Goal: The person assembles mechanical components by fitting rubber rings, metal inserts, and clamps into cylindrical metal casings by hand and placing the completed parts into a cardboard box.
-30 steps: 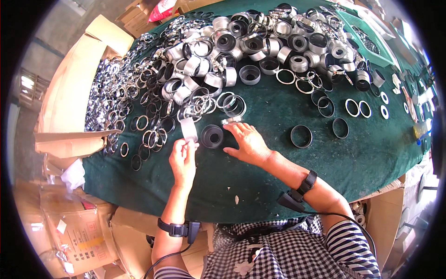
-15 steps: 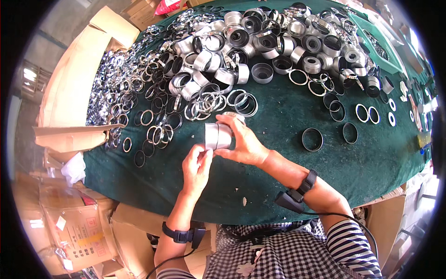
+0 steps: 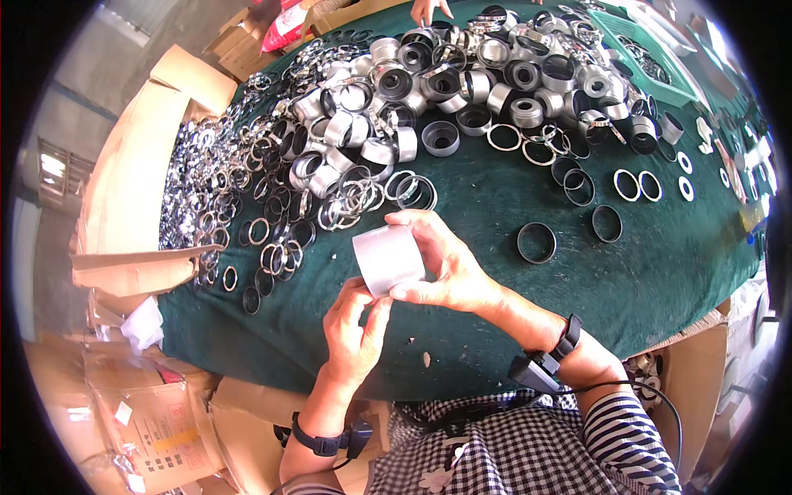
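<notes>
A silver metal cylinder (image 3: pixel 388 260), slightly tilted, is held above the green cloth between my two hands. My right hand (image 3: pixel 441 268) wraps round its right side, thumb at the lower edge and fingers over the top. From below, my left hand (image 3: pixel 356 323) pinches the cylinder's lower left edge with thumb and fingertips. Just beyond the hands lie loose silver rings (image 3: pixel 355 198) and a dark-lined ring (image 3: pixel 416 193). To the right, a black ring (image 3: pixel 536 242) rests flat on the cloth.
A heap of metal cups (image 3: pixel 440 138) and rings covers the far table. An opened cardboard box (image 3: pixel 136 173) with small shiny rings stands left. A green basket (image 3: pixel 660 89) sits far right. Another person's hand (image 3: pixel 431 10) shows at the far edge. Cardboard cartons (image 3: pixel 136 412) stand lower left.
The cylinder has come nearer and turned, so its seam no longer shows. My left hand has shifted slightly down and right. Another person's hand has appeared at the far edge.
</notes>
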### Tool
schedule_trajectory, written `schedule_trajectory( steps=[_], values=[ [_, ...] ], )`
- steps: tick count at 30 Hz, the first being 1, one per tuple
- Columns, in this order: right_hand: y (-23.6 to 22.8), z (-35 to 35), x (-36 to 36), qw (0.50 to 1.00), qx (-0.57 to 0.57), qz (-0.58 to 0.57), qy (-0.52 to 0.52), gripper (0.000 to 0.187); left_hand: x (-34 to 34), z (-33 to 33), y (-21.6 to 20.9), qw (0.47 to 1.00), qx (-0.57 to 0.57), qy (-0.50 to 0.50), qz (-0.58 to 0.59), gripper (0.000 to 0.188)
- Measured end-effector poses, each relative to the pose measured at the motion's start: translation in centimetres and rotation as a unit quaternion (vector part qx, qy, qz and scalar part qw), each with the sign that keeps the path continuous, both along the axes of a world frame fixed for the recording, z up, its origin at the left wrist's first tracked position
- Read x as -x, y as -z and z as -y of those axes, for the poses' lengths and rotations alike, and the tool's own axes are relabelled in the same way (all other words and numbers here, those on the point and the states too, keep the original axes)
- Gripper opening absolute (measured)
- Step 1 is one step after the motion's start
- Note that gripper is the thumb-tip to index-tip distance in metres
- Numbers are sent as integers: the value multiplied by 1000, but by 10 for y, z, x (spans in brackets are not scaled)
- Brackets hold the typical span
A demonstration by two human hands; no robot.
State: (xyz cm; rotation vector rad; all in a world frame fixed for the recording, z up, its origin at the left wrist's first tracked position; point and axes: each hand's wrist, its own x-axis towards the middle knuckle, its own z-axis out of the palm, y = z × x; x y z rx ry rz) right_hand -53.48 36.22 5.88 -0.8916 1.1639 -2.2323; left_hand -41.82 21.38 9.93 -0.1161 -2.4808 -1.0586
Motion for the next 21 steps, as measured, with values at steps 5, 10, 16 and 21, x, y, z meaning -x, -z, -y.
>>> schedule_trajectory(
  steps=[5, 10, 16, 21],
  values=[
    [-7, -25, -1, 977, -54, -166, 124, 82, 5, 2, -27, 954, -287, 13, 85, 78],
    [-13, -34, 6, 908, -43, -370, 190, 82, 27, -11, -35, 861, -453, 93, 211, 89],
    [-23, -60, -1, 999, 8, 21, -31, 95, 32, -17, -37, 986, -131, 108, 0, 101],
    [-29, -60, -7, 991, 34, 84, -96, 91, 31, -16, -34, 985, 61, 143, -80, 104]
  ],
)
